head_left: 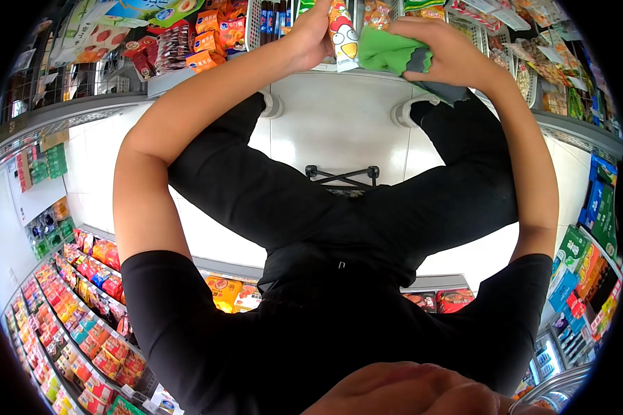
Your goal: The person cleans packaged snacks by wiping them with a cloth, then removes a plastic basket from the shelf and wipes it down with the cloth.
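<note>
Green cloth [389,51] is gripped in the right hand [457,57], just beside the packet [342,34] that the left hand [313,38] holds at the shelf [169,81] front; work looks midway, packet not yet set down, amount wiped unclear.

A single head-worn camera looks steeply down and forward through a wide, round-edged view: the black shirt [332,325] sits close at 6 o'clock, the left hand [314,39] farther off at 12, the right hand [457,57] near 1.
</note>
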A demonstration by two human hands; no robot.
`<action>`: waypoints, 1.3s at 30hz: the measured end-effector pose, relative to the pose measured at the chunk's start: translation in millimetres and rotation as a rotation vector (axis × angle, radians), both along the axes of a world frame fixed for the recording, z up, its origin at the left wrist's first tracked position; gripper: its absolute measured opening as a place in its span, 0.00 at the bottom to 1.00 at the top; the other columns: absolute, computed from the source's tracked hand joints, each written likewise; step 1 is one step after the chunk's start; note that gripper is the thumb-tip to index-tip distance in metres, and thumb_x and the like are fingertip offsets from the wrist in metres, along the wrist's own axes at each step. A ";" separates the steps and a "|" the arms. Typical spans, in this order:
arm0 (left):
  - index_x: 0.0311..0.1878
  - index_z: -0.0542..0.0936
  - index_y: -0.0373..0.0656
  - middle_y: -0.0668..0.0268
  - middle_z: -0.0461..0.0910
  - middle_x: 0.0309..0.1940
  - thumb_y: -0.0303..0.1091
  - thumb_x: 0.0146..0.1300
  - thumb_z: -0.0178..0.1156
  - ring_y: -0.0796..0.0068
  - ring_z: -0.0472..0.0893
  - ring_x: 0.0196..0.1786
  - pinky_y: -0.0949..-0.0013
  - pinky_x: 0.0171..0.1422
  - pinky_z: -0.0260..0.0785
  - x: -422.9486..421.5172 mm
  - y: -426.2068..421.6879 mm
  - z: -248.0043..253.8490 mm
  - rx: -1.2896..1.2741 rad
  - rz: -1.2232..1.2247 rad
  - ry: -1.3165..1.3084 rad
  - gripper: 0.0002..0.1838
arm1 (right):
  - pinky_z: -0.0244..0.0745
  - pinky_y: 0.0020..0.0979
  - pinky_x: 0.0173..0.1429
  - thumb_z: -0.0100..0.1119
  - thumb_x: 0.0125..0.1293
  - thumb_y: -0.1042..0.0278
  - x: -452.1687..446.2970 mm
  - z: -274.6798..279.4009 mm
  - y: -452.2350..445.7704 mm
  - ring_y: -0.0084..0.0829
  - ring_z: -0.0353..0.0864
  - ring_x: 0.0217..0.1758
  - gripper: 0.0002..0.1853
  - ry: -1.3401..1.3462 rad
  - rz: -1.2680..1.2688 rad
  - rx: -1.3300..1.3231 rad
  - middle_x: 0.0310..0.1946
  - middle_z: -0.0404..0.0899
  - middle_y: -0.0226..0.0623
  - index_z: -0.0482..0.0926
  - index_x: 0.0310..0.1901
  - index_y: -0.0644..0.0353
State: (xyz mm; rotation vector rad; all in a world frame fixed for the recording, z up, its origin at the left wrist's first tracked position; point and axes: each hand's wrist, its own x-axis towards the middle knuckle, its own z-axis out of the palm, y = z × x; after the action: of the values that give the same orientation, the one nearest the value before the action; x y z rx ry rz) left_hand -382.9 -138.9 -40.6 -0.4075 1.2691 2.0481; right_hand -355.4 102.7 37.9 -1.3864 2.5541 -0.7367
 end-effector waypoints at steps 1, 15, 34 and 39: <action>0.42 0.77 0.57 0.74 0.74 0.25 0.76 0.74 0.44 0.72 0.76 0.31 0.58 0.43 0.73 -5.7 -5.4 -15.8 0.010 -0.012 0.020 0.31 | 0.77 0.45 0.60 0.75 0.50 0.70 0.3 -1.8 -3.8 0.55 0.80 0.56 0.32 0.013 0.041 -0.072 0.52 0.81 0.47 0.77 0.59 0.64; 0.41 0.79 0.57 0.75 0.76 0.24 0.68 0.77 0.48 0.76 0.77 0.25 0.68 0.29 0.73 -11.0 -9.8 -15.4 0.027 -0.011 0.063 0.26 | 0.78 0.46 0.58 0.75 0.54 0.66 -1.8 -12.1 19.7 0.53 0.83 0.54 0.30 -0.006 -0.152 0.349 0.50 0.84 0.48 0.79 0.60 0.59; 0.44 0.80 0.47 0.64 0.82 0.27 0.60 0.82 0.46 0.71 0.81 0.23 0.67 0.24 0.75 6.2 -6.1 -29.6 0.034 -0.136 0.087 0.26 | 0.81 0.47 0.55 0.72 0.60 0.56 2.4 -26.1 -27.1 0.52 0.85 0.53 0.31 0.337 -0.224 -0.011 0.55 0.85 0.48 0.78 0.65 0.56; 0.37 0.76 0.47 0.64 0.73 0.13 0.62 0.82 0.43 0.72 0.70 0.10 0.68 0.12 0.61 7.4 -5.6 -6.9 -0.142 -0.199 0.159 0.29 | 0.78 0.51 0.51 0.69 0.62 0.60 -4.5 -9.6 -15.9 0.57 0.83 0.50 0.20 0.206 -0.422 -0.031 0.46 0.82 0.52 0.76 0.51 0.61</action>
State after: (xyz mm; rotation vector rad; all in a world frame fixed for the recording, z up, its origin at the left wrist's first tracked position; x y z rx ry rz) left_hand -375.5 -144.5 -47.5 -0.1759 1.4939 1.8586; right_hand -360.0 86.9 28.3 -0.9811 3.0582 -0.7233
